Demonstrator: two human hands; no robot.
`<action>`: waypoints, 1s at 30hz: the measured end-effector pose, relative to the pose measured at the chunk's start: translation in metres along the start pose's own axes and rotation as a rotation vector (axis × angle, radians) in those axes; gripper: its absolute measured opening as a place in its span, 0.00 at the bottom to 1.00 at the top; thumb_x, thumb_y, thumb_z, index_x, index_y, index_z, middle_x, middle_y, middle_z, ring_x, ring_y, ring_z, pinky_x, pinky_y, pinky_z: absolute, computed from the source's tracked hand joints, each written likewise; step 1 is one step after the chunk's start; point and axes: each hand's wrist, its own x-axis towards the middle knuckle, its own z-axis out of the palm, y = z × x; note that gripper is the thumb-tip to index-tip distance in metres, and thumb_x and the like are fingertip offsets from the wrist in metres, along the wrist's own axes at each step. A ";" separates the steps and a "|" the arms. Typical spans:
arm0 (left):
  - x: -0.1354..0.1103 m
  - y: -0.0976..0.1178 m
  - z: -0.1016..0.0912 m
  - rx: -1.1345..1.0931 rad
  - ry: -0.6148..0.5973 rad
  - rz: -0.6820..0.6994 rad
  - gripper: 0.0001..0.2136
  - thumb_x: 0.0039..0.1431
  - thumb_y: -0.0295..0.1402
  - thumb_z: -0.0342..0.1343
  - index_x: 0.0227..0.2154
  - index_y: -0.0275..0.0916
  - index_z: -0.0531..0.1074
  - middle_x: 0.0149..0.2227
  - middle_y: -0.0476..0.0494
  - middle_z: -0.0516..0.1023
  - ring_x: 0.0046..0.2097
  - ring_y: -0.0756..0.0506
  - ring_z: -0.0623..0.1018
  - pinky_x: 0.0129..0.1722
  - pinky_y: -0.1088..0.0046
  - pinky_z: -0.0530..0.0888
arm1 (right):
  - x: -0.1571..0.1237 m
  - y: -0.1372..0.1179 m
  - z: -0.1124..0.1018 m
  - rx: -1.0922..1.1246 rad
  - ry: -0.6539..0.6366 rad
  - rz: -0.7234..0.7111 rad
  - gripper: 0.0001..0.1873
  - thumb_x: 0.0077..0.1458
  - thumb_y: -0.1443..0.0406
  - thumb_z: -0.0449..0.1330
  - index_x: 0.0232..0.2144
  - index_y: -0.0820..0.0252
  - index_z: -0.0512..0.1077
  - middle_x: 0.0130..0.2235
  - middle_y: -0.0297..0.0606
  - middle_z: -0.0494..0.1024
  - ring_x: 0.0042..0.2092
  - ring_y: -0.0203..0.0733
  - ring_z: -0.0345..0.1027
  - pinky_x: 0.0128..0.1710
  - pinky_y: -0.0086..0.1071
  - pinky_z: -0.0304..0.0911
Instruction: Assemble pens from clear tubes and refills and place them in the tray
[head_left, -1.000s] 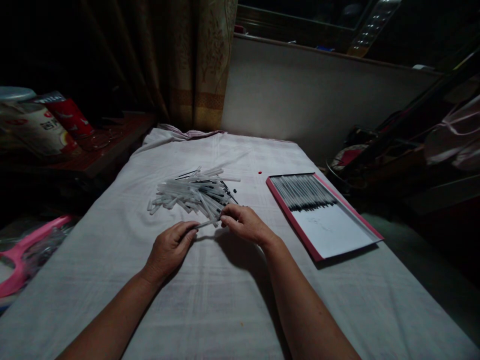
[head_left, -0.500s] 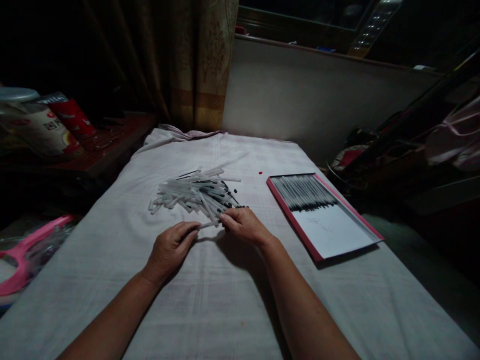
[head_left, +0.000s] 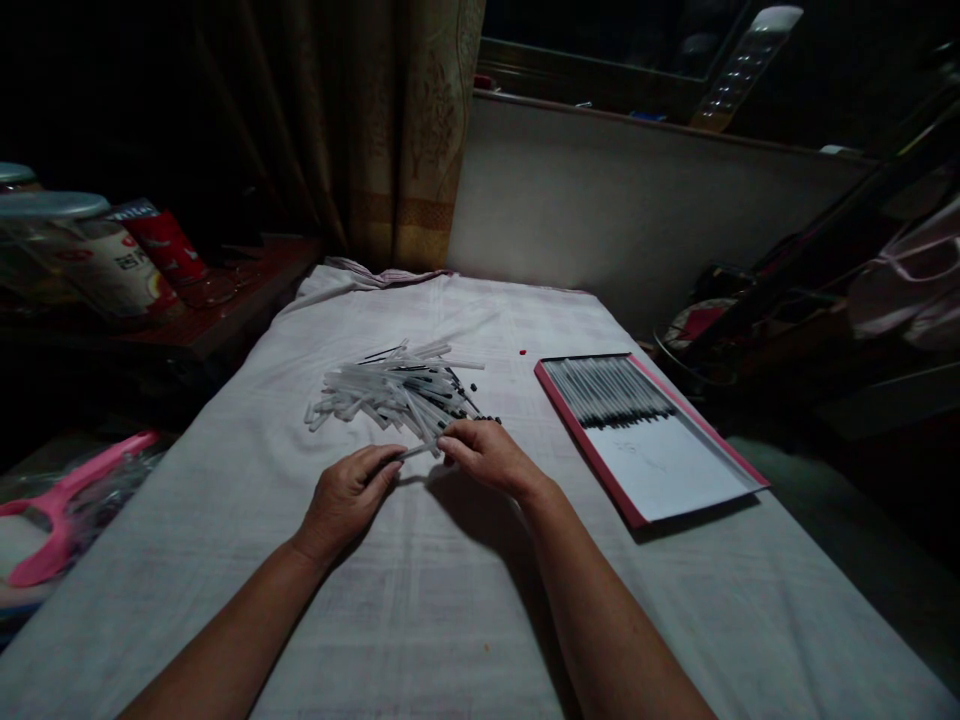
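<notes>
A heap of clear plastic pen barrels (head_left: 390,392) with dark refills lies on the white cloth (head_left: 420,600). My left hand (head_left: 346,492) and my right hand (head_left: 489,452) meet just in front of the heap. Between their fingertips they pinch one clear pen barrel (head_left: 417,450), the left hand at its near end, the right hand at its far end. A few small black caps (head_left: 480,417) lie by my right fingers. To the right sits a red-edged tray (head_left: 675,470) with a row of finished pens (head_left: 609,388) in its far half.
A dark wooden shelf (head_left: 217,310) at the left carries jars (head_left: 97,262) and a red packet (head_left: 169,245). A pink plastic object (head_left: 71,500) lies at the lower left. Curtain and wall close the far side. Clutter fills the right of the table.
My right hand has slid slightly toward the heap and lowered onto the barrel's end. The left hand has hardly moved. The camera has tipped down a little.
</notes>
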 end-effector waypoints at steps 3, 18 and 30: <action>0.000 -0.002 0.000 -0.025 -0.002 0.009 0.12 0.63 0.41 0.55 0.42 0.42 0.80 0.39 0.44 0.85 0.40 0.44 0.83 0.42 0.70 0.79 | 0.000 0.000 0.000 0.028 0.009 0.030 0.16 0.63 0.62 0.56 0.26 0.61 0.76 0.25 0.33 0.78 0.28 0.35 0.70 0.32 0.27 0.60; 0.027 -0.022 -0.018 0.349 0.099 0.046 0.15 0.65 0.39 0.49 0.43 0.40 0.78 0.44 0.38 0.82 0.48 0.39 0.79 0.50 0.61 0.73 | -0.042 0.010 0.008 -0.103 0.103 0.055 0.12 0.59 0.65 0.56 0.36 0.59 0.81 0.37 0.39 0.83 0.39 0.42 0.75 0.40 0.31 0.64; 0.044 -0.033 -0.028 0.605 0.128 -0.082 0.09 0.60 0.34 0.53 0.37 0.38 0.77 0.53 0.32 0.76 0.58 0.32 0.71 0.57 0.48 0.63 | -0.065 0.041 0.020 0.266 0.396 0.104 0.14 0.54 0.59 0.58 0.34 0.60 0.80 0.29 0.38 0.80 0.32 0.41 0.73 0.31 0.31 0.68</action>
